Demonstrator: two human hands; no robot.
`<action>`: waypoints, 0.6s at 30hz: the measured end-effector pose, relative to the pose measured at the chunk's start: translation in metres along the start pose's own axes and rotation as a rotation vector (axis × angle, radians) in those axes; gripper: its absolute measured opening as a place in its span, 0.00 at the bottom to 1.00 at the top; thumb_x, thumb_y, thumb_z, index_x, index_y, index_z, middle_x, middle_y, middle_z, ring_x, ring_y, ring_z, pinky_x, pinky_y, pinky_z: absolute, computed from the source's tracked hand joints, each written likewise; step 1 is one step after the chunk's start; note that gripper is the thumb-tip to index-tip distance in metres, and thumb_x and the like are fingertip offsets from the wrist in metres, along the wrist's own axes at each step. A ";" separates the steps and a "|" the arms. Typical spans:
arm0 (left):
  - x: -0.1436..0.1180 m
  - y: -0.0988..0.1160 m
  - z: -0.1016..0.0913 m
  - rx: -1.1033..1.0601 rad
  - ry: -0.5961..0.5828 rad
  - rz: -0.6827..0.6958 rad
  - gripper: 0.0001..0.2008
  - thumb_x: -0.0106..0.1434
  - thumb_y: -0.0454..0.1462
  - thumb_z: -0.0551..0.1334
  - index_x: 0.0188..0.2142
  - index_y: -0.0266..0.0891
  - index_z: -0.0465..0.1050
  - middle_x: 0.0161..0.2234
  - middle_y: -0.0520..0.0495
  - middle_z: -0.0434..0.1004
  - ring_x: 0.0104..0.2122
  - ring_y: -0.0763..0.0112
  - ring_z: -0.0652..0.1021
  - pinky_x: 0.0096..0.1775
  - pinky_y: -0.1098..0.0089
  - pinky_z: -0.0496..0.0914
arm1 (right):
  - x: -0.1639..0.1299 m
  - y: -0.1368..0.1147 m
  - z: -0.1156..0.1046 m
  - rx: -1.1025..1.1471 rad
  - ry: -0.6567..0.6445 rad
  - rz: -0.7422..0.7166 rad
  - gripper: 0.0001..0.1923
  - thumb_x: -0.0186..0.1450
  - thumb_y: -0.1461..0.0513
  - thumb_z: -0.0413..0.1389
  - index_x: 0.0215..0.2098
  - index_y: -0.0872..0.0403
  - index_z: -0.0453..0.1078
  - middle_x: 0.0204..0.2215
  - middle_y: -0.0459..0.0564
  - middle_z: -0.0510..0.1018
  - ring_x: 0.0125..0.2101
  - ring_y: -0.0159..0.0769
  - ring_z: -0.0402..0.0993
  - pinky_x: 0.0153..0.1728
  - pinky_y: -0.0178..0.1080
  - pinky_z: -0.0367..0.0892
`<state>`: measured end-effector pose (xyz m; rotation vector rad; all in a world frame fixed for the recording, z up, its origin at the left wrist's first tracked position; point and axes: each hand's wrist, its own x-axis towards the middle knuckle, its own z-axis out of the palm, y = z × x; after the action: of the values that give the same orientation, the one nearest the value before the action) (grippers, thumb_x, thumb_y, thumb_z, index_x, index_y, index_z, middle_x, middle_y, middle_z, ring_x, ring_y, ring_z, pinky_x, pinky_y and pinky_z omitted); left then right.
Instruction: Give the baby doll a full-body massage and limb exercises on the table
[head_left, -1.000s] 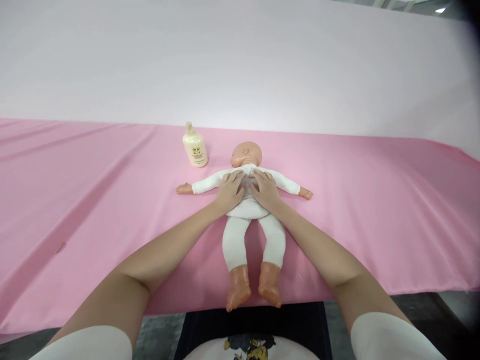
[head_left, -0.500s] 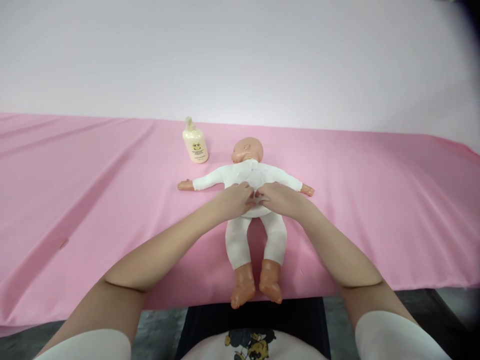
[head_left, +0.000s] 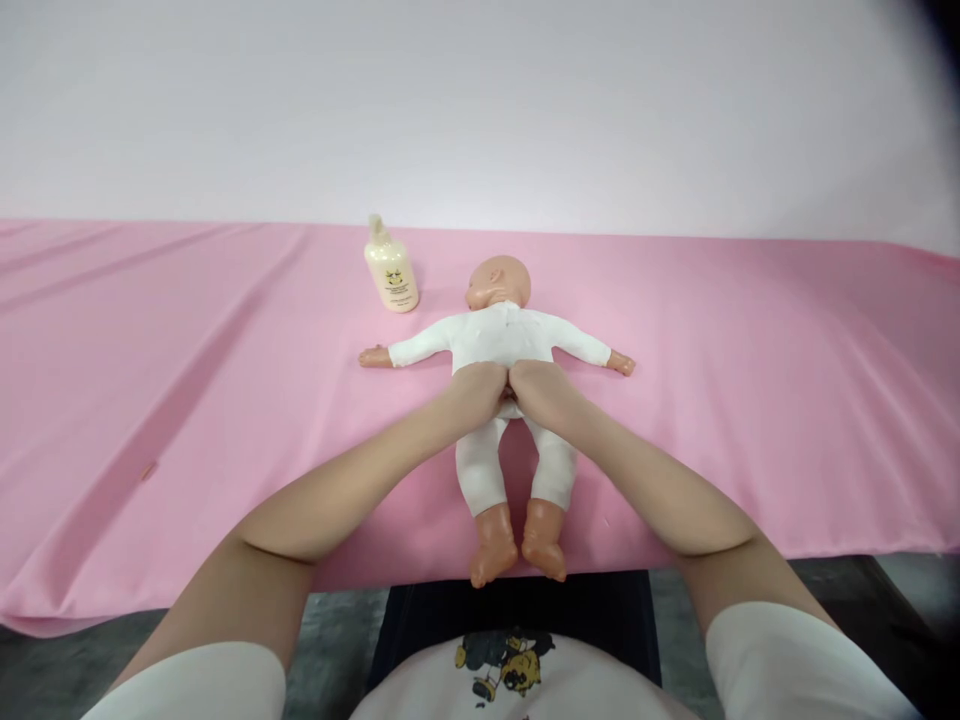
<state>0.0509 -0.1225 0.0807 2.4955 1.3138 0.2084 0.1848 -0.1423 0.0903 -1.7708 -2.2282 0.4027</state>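
Note:
A baby doll (head_left: 504, 335) in a white long-sleeved suit lies face down, its head turned to the left and its arms spread wide. My left hand (head_left: 481, 390) is closed over the left side of the doll's lower back. Against it, knuckle to knuckle, my right hand (head_left: 544, 392) is closed over the right side. The fingers of both hands curl under and are mostly hidden, so whether they pinch the doll's suit cannot be made out. Below my hands the doll's legs and bare feet point towards me.
A cream pump bottle (head_left: 392, 268) stands to the left of the doll's head. Pink cloth (head_left: 750, 400) covers the table, its front edge just beyond the doll's feet. Behind it rises a white wall (head_left: 480, 110). A small reddish bit (head_left: 148, 470) lies on the cloth at left.
Both hands have curled in from loosely bent fingers to closed fists and now meet over the doll's lower back. The whole view has shifted slightly; the bottle stands where it was.

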 end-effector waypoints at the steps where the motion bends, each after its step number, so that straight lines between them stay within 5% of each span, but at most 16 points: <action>1: -0.001 0.001 -0.002 0.038 -0.016 0.010 0.14 0.66 0.39 0.57 0.37 0.37 0.81 0.32 0.37 0.76 0.36 0.54 0.77 0.40 0.57 0.71 | 0.000 0.001 0.000 -0.055 -0.021 -0.035 0.07 0.63 0.69 0.57 0.28 0.58 0.74 0.27 0.57 0.78 0.32 0.42 0.75 0.34 0.39 0.63; 6: -0.007 0.005 -0.012 0.176 0.011 0.047 0.13 0.65 0.33 0.54 0.33 0.36 0.79 0.39 0.36 0.73 0.39 0.54 0.75 0.39 0.58 0.70 | -0.003 -0.001 -0.013 -0.290 -0.119 -0.168 0.11 0.64 0.71 0.51 0.33 0.59 0.76 0.36 0.59 0.79 0.40 0.44 0.75 0.35 0.38 0.64; 10: -0.005 0.008 -0.011 0.220 -0.025 0.002 0.10 0.64 0.33 0.56 0.35 0.36 0.78 0.36 0.37 0.75 0.38 0.54 0.77 0.36 0.60 0.70 | 0.000 -0.002 -0.020 -0.250 -0.180 -0.131 0.11 0.64 0.70 0.52 0.32 0.59 0.77 0.31 0.57 0.80 0.32 0.40 0.76 0.35 0.38 0.64; 18: 0.003 0.003 -0.009 0.079 0.012 -0.046 0.13 0.65 0.36 0.57 0.43 0.34 0.77 0.37 0.38 0.81 0.35 0.58 0.79 0.38 0.62 0.71 | 0.003 0.004 -0.028 -0.126 -0.164 -0.115 0.09 0.65 0.63 0.55 0.33 0.55 0.78 0.31 0.55 0.81 0.33 0.41 0.77 0.36 0.38 0.67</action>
<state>0.0524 -0.1201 0.0905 2.5292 1.4083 0.1647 0.1984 -0.1367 0.1148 -1.7139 -2.5070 0.4052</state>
